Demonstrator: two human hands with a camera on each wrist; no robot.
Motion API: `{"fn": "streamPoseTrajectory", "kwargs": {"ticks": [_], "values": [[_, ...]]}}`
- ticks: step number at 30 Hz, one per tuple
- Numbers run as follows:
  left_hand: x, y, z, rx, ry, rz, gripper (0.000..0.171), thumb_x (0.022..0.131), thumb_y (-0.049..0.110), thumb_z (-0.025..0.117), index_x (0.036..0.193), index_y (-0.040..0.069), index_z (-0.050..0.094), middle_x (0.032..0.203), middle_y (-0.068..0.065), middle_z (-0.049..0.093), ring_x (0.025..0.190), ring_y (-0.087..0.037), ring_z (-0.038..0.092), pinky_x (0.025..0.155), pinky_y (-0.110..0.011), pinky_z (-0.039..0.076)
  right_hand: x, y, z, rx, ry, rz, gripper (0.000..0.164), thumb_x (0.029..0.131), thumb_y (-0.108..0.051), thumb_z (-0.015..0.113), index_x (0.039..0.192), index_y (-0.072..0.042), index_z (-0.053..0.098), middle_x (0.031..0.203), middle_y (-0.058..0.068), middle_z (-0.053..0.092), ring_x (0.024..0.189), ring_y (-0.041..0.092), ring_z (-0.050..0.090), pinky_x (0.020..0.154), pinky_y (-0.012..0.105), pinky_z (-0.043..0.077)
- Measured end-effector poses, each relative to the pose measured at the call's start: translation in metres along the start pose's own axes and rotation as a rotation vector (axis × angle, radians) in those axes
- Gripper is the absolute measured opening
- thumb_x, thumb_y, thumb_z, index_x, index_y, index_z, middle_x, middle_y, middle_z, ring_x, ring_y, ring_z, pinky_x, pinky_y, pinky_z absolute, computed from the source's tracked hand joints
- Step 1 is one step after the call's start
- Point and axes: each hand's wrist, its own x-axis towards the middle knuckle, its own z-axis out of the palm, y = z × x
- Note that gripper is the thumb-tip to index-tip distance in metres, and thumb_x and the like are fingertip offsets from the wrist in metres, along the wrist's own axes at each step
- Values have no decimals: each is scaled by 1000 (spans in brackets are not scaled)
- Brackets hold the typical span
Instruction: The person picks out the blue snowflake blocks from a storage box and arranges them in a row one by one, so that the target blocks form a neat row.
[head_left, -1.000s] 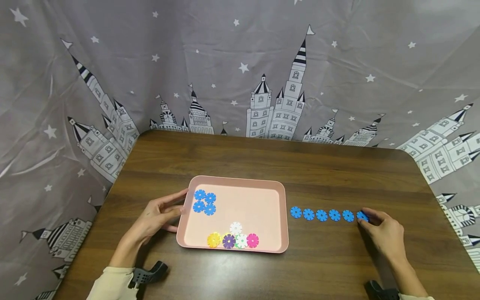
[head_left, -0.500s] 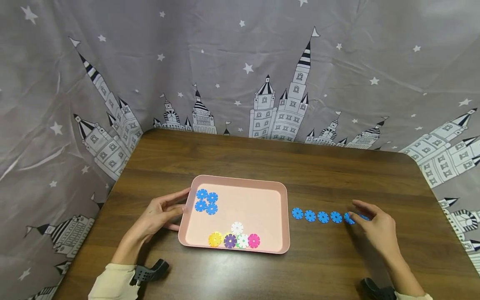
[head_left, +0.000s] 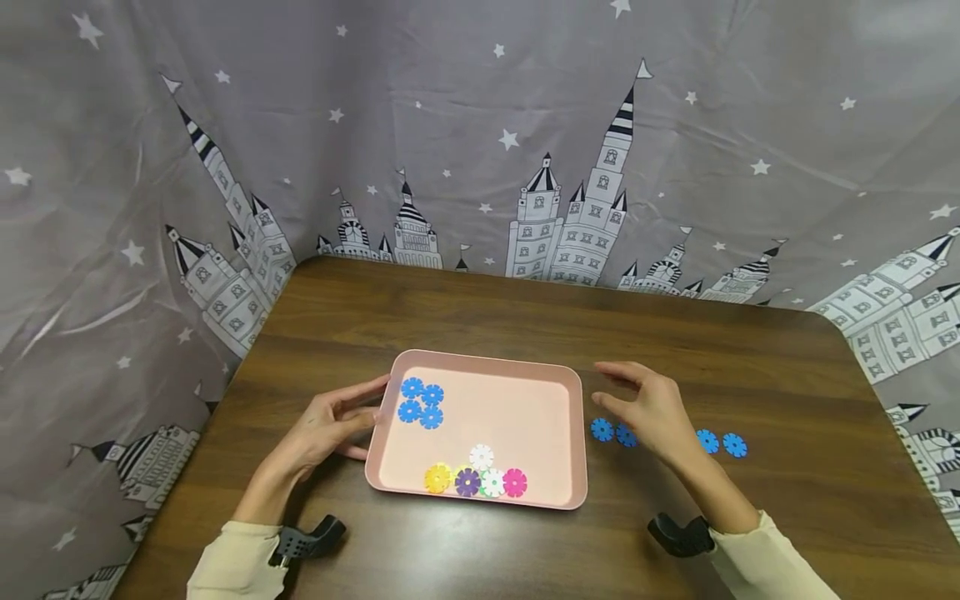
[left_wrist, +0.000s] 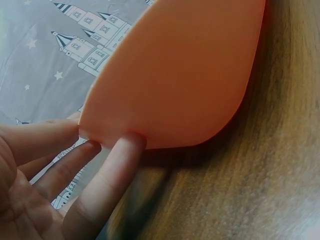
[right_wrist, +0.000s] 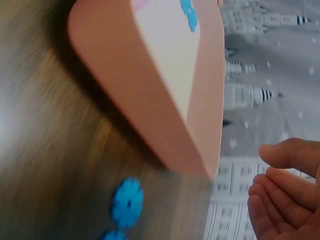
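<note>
Tray [head_left: 517, 417], shallow and pink, is set on a dark wood-grained bench [head_left: 450, 312]. Its left wall is gripped by the left hand [head_left: 327, 429]: in the left wrist view, digits are laid at the rim and pressed against the outer face, though whether any tip reaches inside cannot be told. The right hand [head_left: 651, 412] is held just beside the tray's right wall, above the bench. Its thumb and forefinger are parted, with a gap left between the tips, and in the right wrist view the other fingers are seen loosely bent.

Inside the tray, four blue notched discs [head_left: 410, 410] are grouped two by two toward the far left corner. Along the near wall are laid a yellow disc [head_left: 438, 477], a purple disc [head_left: 467, 482], a white disc [head_left: 492, 482] and a pink disc [head_left: 514, 482]; a second white disc [head_left: 482, 456] is placed just behind them. Slivers of pale yellow and green are partly covered there.

To the tray's right, a row of blue discs [head_left: 602, 430] is laid out on the bench: two are seen near the wall and two farther right, the middle being hidden by the right hand and forearm. Cream sleeves [head_left: 236, 562] are worn, with black devices [head_left: 307, 542] fixed at the wrists. Behind the bench, a grey curtain [head_left: 450, 92] is printed with castles and stars.
</note>
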Motion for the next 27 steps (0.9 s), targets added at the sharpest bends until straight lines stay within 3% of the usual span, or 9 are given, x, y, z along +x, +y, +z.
{"fn": "streamPoseTrajectory", "kwargs": {"ticks": [6, 16, 20, 27], "values": [[0, -2, 1, -17, 4, -8, 63, 93, 4, 66, 150, 1, 38, 153, -23, 35, 110, -30, 63, 68, -53, 60, 14, -22, 30, 4, -41, -77, 37, 80, -4, 79, 116, -4, 72, 112, 10, 70, 102, 28, 66, 87, 48, 57], [2, 0, 0, -8, 10, -18, 62, 93, 6, 67, 149, 3, 41, 153, -22, 36, 112, -36, 62, 67, -52, 60, 32, -56, 74, -16, -126, -154, 38, 80, -8, 77, 117, -8, 73, 116, 6, 70, 108, 23, 64, 89, 42, 54], [3, -1, -1, -13, 9, -14, 62, 93, 4, 67, 149, 3, 41, 151, -23, 37, 111, -35, 62, 67, -52, 60, 39, -66, 88, -28, -152, -137, 38, 80, -11, 77, 118, -11, 73, 118, 3, 69, 109, 22, 63, 88, 40, 54], [2, -3, -2, -13, 13, -7, 61, 93, 5, 67, 148, 3, 42, 151, -23, 39, 111, -36, 62, 65, -52, 60, 48, -75, 111, 53, -231, -135, 36, 82, -5, 74, 118, -5, 72, 118, 9, 68, 106, 26, 64, 87, 42, 56]]}}
